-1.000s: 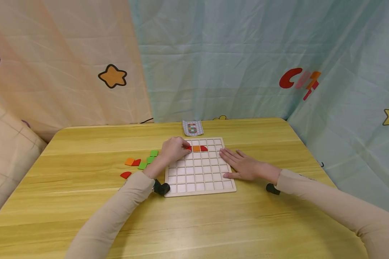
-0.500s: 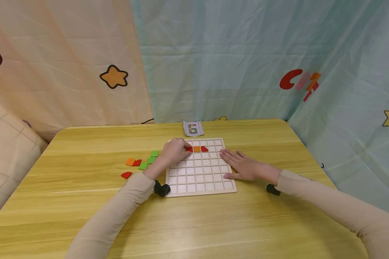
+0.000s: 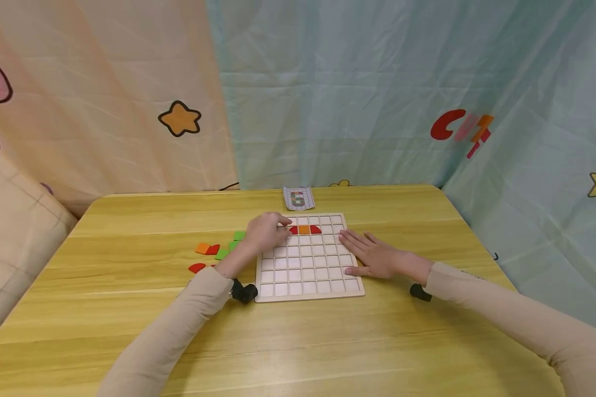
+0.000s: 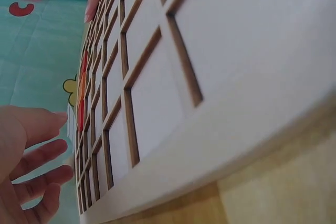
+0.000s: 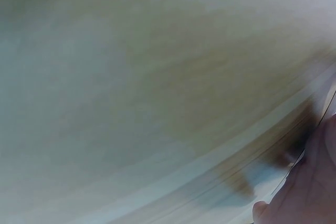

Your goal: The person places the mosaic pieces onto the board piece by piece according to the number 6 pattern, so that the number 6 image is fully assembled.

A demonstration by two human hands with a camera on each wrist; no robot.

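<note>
A pale gridded board (image 3: pixel 310 299) lies on the table. In its upper rows a red quarter-round tile (image 3: pixel 293 230), an orange square tile (image 3: pixel 304 229) and another red quarter-round tile (image 3: pixel 315 229) sit side by side. My left hand (image 3: pixel 266 231) hovers over the board's upper left, just left of these tiles. In the left wrist view its fingers (image 4: pixel 44 156) are loosely bent with nothing between them. My right hand (image 3: pixel 374 256) lies flat with spread fingers on the board's right edge; the right wrist view shows only part of it, blurred.
Left of the board lie loose tiles: an orange square (image 3: pixel 202 248), a red quarter-round piece (image 3: pixel 196 268) and green squares (image 3: pixel 222 254), partly behind my left arm. A pattern card (image 3: pixel 299 198) lies beyond the board. Printed curtains (image 3: pixel 367 99) hang behind the wooden table (image 3: pixel 298 353).
The fingers of my left hand have let go of the left red tile and drawn slightly back to the left. My right hand stays on the board's edge. The head view has shifted a little.
</note>
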